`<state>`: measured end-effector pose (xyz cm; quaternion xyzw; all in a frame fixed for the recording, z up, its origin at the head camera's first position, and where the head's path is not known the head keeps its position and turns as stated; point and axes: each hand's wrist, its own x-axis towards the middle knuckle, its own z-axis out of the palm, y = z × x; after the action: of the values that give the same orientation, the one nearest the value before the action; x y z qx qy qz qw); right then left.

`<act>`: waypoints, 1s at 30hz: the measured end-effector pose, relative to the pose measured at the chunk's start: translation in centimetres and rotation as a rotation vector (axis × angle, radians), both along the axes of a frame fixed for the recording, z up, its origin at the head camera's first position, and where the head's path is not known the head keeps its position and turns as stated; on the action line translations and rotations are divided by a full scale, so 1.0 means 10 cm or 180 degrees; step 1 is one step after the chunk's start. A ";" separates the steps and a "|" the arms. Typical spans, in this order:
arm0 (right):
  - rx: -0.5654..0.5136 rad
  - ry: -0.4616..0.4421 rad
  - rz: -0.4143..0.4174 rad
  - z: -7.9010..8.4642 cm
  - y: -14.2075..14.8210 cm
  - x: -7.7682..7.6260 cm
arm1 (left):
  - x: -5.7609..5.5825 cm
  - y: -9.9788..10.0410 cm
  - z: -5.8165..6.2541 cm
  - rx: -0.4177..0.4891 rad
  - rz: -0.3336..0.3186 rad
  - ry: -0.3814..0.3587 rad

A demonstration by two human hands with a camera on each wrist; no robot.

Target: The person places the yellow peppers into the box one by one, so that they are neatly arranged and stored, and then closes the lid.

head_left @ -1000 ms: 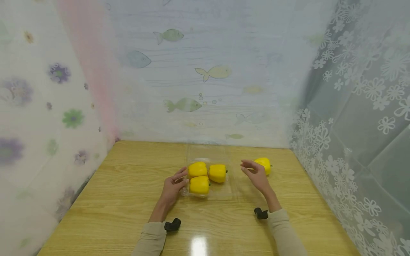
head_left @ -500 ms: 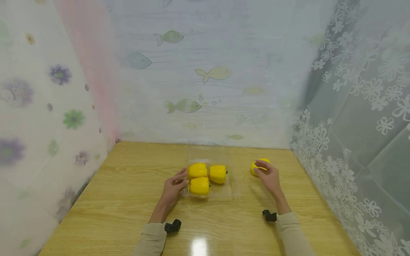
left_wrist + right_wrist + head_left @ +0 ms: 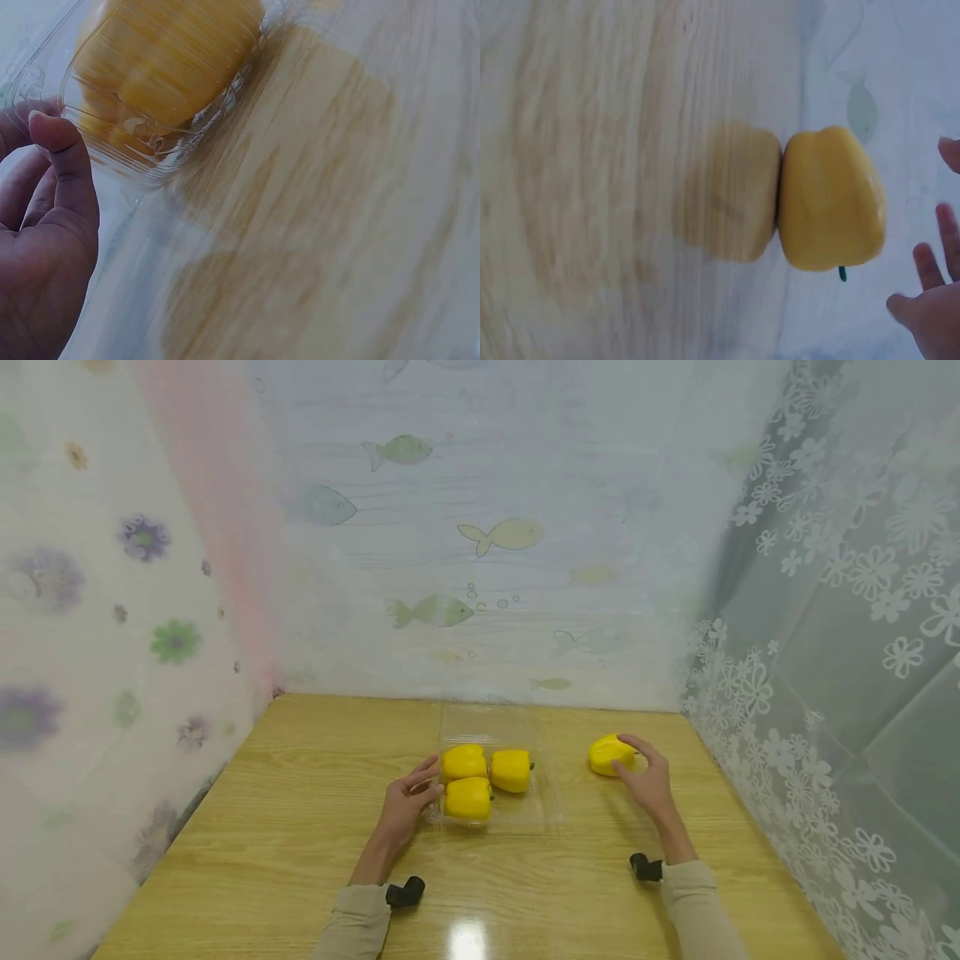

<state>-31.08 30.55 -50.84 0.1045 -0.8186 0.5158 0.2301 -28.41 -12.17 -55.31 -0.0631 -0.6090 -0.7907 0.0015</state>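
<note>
Three yellow bell peppers, one of them the front bell pepper point(image 3: 467, 798), lie in a clear plastic clamshell box point(image 3: 525, 814) with its lid folded back. At the box's left edge, my left hand point(image 3: 405, 802) pinches the rim between thumb and forefinger; the left wrist view shows the thumb point(image 3: 56, 135) at the box's corner. Another yellow bell pepper point(image 3: 609, 755) lies on its side on the table to the right of the box. My right hand point(image 3: 647, 778) is spread at its stem end. In the right wrist view the fingers stand apart from this pepper point(image 3: 829, 199).
The wood-grain table point(image 3: 300, 835) is glossy and reflects light near its front. Printed curtains hang behind it, with a fish-patterned one point(image 3: 480, 535) at the back. A black wrist camera point(image 3: 405, 892) sits on each forearm.
My right hand has moved right, passing over the lone bell pepper to its stem end, with thumb and fingers spread. That pepper shows a turned pose. My left hand stays at the box.
</note>
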 end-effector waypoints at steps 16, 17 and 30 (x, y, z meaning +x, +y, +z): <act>0.0432 -0.0743 0.0129 -0.07 0.23 -0.09 | 0.00 0.00 0.00 -0.0035 -0.0007 0.0006; 0.0466 -0.0700 0.0164 -0.07 0.25 -0.11 | 0.00 -0.01 0.00 -0.0034 -0.0013 0.0010; 0.0569 -0.0798 0.0518 -0.06 0.37 -0.25 | 0.01 0.00 0.01 -0.0072 -0.0016 0.0075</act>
<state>-33.61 34.25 -51.45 0.1253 -0.8724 0.4668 0.0735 -28.27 -12.21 -55.22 -0.0740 -0.6176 -0.7829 0.0060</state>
